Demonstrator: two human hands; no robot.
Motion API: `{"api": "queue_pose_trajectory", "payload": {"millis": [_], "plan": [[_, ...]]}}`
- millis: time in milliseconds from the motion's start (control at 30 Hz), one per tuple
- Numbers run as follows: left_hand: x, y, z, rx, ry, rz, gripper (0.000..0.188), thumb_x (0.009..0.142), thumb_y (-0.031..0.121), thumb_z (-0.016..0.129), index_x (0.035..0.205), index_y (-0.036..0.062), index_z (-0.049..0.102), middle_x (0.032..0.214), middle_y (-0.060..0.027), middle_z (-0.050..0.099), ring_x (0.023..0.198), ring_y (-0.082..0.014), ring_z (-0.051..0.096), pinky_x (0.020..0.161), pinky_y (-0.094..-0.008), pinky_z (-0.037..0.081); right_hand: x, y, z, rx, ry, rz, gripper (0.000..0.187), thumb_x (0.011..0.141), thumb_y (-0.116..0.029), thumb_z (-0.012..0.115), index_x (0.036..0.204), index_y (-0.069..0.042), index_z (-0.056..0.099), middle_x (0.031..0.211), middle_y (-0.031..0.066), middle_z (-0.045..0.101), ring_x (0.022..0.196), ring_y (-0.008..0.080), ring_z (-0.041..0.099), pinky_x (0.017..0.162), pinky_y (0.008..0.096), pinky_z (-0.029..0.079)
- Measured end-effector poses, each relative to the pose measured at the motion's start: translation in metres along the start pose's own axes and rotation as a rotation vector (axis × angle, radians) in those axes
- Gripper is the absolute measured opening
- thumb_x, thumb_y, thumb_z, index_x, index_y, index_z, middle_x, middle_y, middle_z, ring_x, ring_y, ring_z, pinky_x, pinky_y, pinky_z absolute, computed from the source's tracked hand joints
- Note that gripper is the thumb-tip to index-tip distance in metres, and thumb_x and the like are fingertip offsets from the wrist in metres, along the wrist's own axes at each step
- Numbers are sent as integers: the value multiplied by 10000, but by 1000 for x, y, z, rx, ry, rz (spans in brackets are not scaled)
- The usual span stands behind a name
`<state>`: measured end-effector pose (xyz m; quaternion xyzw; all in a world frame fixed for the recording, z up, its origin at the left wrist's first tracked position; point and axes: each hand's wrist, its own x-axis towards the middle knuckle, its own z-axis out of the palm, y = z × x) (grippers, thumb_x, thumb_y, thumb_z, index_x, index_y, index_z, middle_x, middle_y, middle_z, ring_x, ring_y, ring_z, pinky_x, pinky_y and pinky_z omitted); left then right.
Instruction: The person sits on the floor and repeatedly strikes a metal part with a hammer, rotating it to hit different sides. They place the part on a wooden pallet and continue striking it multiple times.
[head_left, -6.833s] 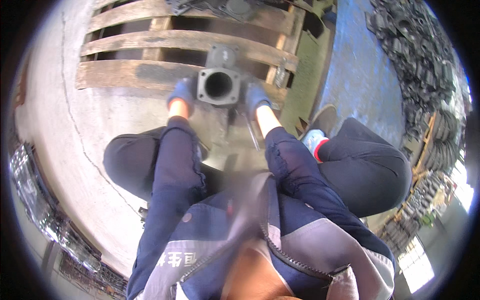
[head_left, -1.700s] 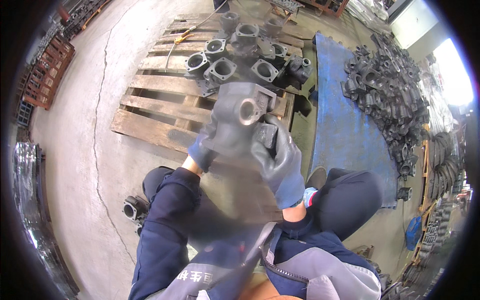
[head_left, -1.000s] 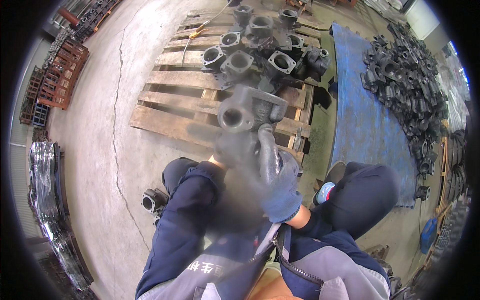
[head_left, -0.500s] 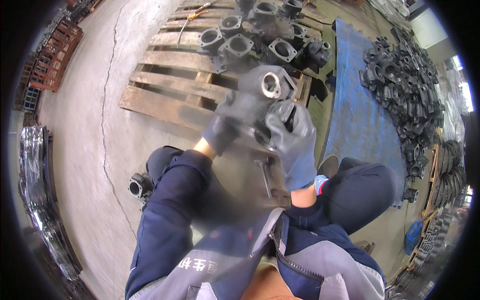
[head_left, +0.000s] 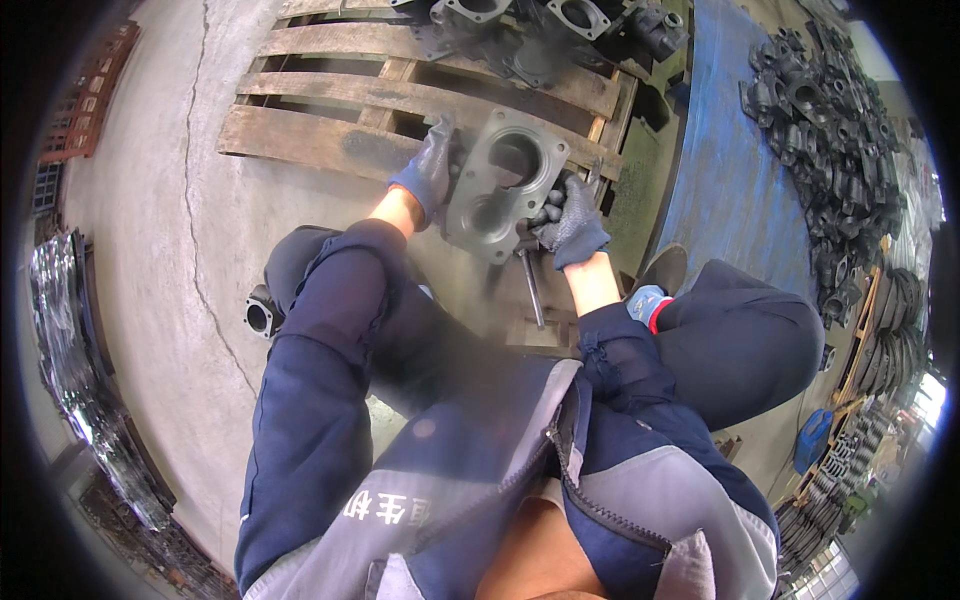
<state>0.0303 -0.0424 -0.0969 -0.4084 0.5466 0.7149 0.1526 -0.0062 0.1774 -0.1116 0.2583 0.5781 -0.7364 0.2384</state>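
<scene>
A grey metal casting (head_left: 472,188) with a flat flange, one large round bore and a smaller round recess faces up between my gloved hands. Its left side is gripped by my left hand (head_left: 428,172), whose fingertips are partly hidden behind the part. My right hand (head_left: 576,222) curls its fingers around the lower right side. Just below the casting lies a slim metal-handled tool (head_left: 531,288); its head is mostly hidden.
Ahead stands a wooden pallet (head_left: 300,135) bearing several dark castings (head_left: 645,32). A blue sheet (head_left: 725,150) lies to the right, beside a large heap of castings (head_left: 815,150). Another casting (head_left: 260,316) sits on the floor by my left knee.
Both hands have turned the casting so its broad flanged face shows instead of its small round port. My right hand has shifted to its lower right side. The view has tilted down.
</scene>
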Motion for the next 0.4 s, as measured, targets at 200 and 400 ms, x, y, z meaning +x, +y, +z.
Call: {"api": "queue_pose_trajectory", "payload": {"millis": [200,400], "plan": [[23,-30,-15,262,41,273,788,923,761,366,1169,61,631,1051,-101,624,962,-271,548,880,-421,459,42,65,-14,446,79,388,192,991,-259,472,808,-203,487,614,-72,422,490,83,357,527,282,386],[41,-25,-43,11,-259,142,718,955,651,486,1291,23,585,1173,-106,682,1017,-201,633,984,-305,457,25,48,-8,552,-165,492,164,1019,-281,470,905,-188,543,648,-67,449,499,80,380,525,270,406]]}}
